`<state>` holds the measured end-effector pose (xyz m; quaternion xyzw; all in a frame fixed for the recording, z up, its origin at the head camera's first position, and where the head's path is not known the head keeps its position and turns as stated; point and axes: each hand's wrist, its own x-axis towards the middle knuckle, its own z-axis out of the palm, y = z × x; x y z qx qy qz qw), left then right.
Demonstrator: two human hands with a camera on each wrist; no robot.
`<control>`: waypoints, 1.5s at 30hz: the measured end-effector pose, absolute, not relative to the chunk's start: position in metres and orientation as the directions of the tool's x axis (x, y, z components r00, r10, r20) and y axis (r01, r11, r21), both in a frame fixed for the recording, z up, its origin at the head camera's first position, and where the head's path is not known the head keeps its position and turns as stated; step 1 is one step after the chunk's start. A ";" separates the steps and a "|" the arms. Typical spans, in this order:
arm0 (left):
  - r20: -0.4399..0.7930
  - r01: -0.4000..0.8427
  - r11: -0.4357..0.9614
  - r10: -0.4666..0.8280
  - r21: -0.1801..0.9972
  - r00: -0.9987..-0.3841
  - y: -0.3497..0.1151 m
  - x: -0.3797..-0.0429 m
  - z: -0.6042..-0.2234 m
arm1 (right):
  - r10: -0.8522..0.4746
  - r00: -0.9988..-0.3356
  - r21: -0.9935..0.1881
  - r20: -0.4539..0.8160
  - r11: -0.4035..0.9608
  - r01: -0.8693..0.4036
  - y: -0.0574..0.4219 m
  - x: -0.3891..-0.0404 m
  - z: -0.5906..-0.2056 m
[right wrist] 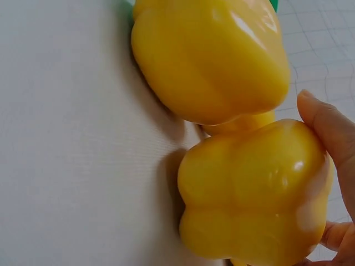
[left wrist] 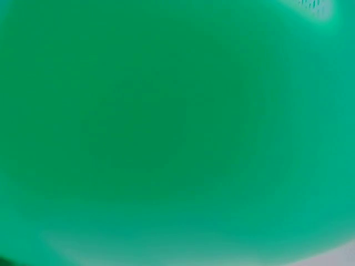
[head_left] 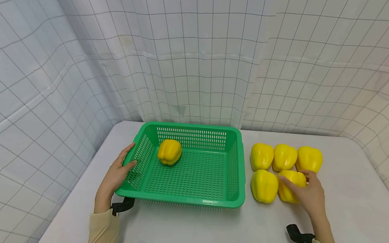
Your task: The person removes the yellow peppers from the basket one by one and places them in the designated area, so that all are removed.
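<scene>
My left hand grips the left rim of a green plastic basket, thumb over the inside and fingers along the outer side. In the left wrist view, blurred green basket wall fills nearly everything. One yellow bell pepper sits in the basket, toward its back left. My right hand holds another yellow bell pepper at the front right of a group on the table, thumb on its left and fingers on its far right side. Close beside it stands a second front pepper.
Three more yellow bell peppers line up behind, at the left, middle and right. The white table meets a white grid-patterned curtain at the back and sides. The basket's right rim lies close to the peppers.
</scene>
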<state>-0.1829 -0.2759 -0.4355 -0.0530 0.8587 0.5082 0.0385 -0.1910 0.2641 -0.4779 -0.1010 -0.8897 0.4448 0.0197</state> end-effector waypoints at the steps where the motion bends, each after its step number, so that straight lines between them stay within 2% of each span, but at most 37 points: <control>1: -0.120 -0.131 0.477 -0.053 0.869 -0.991 -0.276 -0.183 -0.435 | 0.195 -0.980 -0.795 -0.032 0.590 0.143 0.263 -0.191 -0.479; 6: -0.124 -0.135 0.479 -0.055 0.868 -0.991 -0.276 -0.182 -0.436 | 0.181 -0.982 -0.769 0.047 0.634 0.080 0.259 -0.192 -0.482; 20: -0.120 -0.130 0.482 -0.051 0.867 -0.991 -0.278 -0.184 -0.437 | 0.201 -0.978 -0.704 0.055 0.703 0.105 0.252 -0.192 -0.482; 25: -0.112 -0.124 0.489 -0.055 0.864 -0.992 -0.279 -0.185 -0.440 | 0.225 -0.969 -0.678 0.099 0.729 0.100 0.251 -0.192 -0.482; 30: -0.114 -0.126 0.487 -0.054 0.864 -0.992 -0.279 -0.185 -0.440 | 0.253 -0.944 -0.675 0.212 0.737 0.045 0.250 -0.191 -0.482; 37: -0.111 -0.122 0.485 -0.051 0.866 -0.992 -0.278 -0.185 -0.441 | 0.279 -0.865 -0.660 0.418 0.747 -0.078 0.249 -0.194 -0.485; 45: -0.126 -0.132 0.479 -0.046 0.868 -0.991 -0.277 -0.184 -0.437 | 0.233 -0.785 -0.624 0.575 0.745 -0.236 0.244 -0.206 -0.473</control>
